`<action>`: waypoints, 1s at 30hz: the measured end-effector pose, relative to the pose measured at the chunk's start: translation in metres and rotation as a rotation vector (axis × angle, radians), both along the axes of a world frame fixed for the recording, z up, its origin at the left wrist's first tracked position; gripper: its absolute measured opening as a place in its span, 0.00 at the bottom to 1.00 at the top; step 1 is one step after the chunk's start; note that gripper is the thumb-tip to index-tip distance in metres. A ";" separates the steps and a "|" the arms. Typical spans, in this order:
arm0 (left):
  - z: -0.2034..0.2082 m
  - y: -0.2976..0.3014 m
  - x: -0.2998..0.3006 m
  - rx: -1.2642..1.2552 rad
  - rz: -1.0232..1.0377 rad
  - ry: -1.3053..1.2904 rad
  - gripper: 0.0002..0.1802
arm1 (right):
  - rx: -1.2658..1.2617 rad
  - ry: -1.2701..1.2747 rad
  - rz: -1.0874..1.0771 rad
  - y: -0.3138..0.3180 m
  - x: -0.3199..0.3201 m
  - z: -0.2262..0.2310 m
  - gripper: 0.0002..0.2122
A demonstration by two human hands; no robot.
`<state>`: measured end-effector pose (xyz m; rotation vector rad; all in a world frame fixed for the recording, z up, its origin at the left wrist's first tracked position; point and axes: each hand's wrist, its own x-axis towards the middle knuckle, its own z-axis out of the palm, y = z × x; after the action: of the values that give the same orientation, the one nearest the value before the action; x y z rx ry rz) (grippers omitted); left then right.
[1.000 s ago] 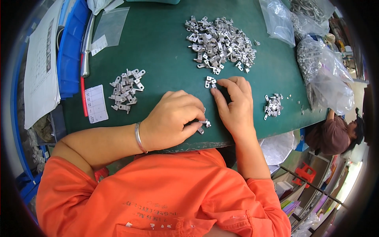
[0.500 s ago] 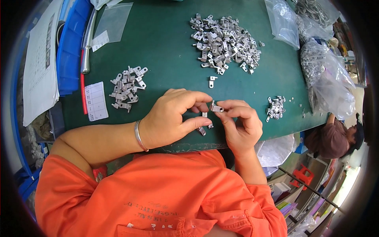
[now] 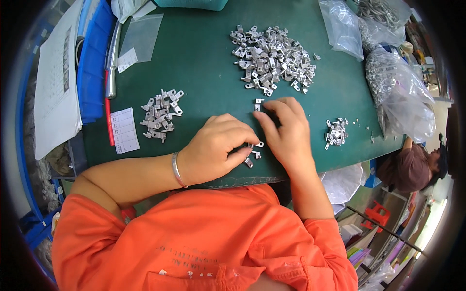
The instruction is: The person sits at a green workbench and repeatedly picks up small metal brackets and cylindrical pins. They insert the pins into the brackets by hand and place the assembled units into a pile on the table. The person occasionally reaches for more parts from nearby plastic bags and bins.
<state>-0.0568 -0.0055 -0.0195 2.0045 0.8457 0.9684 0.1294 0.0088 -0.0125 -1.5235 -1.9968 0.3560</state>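
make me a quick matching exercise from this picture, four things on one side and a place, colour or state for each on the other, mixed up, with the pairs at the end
Things
1. left hand
2. biggest metal pile
3. bracelet
4. stool

Places, colours, states
A. red, off to the right beyond the table
B. around the left wrist
C. pinching a small metal part
D. on the green tabletop, farther out than both hands

Pairs: 1-C, 2-D, 3-B, 4-A

On the table [image 3: 204, 58], a parts heap [image 3: 274, 59] lies beyond the hands [image 3: 287, 136], smaller piles [image 3: 158, 115] either side.
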 end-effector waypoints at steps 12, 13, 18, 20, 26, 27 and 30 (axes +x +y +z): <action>0.001 0.002 0.002 0.051 -0.060 0.136 0.08 | 0.037 0.415 0.070 -0.023 0.019 0.003 0.05; 0.003 0.001 0.003 0.037 -0.052 0.144 0.08 | 0.057 0.425 0.080 -0.028 0.022 0.005 0.07; 0.007 0.002 0.004 0.017 -0.079 0.228 0.10 | 0.102 0.636 0.080 -0.034 0.030 0.003 0.08; 0.011 0.001 0.006 -0.005 -0.075 0.251 0.11 | 0.092 0.714 0.092 -0.034 0.031 0.002 0.08; 0.030 -0.014 0.032 -0.303 0.141 -0.140 0.12 | 0.134 0.608 0.297 -0.031 0.034 0.002 0.10; 0.027 -0.013 0.031 -0.144 0.156 -0.088 0.09 | 0.090 0.600 0.345 -0.030 0.034 0.005 0.09; 0.032 -0.020 0.026 -0.118 0.324 -0.059 0.07 | 0.024 0.510 0.380 -0.016 0.037 0.017 0.06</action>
<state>-0.0312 -0.0258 0.0126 1.7625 1.1909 1.1220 0.1659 -0.0077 0.0048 -0.9062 -1.8469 0.7845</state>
